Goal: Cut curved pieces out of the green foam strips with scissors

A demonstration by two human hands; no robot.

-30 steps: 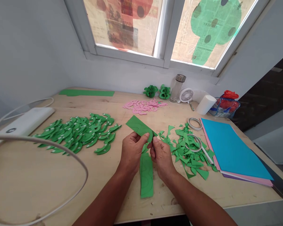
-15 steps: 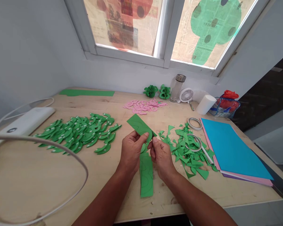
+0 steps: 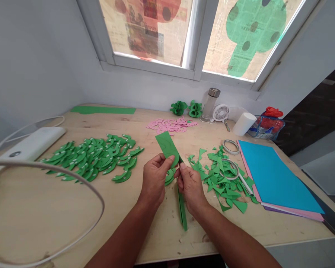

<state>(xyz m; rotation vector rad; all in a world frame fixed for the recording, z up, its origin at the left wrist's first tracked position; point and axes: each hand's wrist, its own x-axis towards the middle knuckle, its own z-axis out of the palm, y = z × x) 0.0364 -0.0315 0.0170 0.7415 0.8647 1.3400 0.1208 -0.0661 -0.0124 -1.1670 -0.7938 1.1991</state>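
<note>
Green paper strip (image 3: pixel 165 142), curve-marked, between the hands, far end toward 11 o'clock. Left hand (image 3: pixel 154 179) pinches it; right hand (image 3: pixel 191 186) narrow at its 5 o'clock edge — cannot tell what it holds. Advisable: steady pinch, turning paper along curve.

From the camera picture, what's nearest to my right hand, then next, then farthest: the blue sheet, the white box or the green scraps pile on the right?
From your right hand:
1. Green scraps pile, just to its right.
2. Blue sheet, farther right.
3. White box, far left.
</note>
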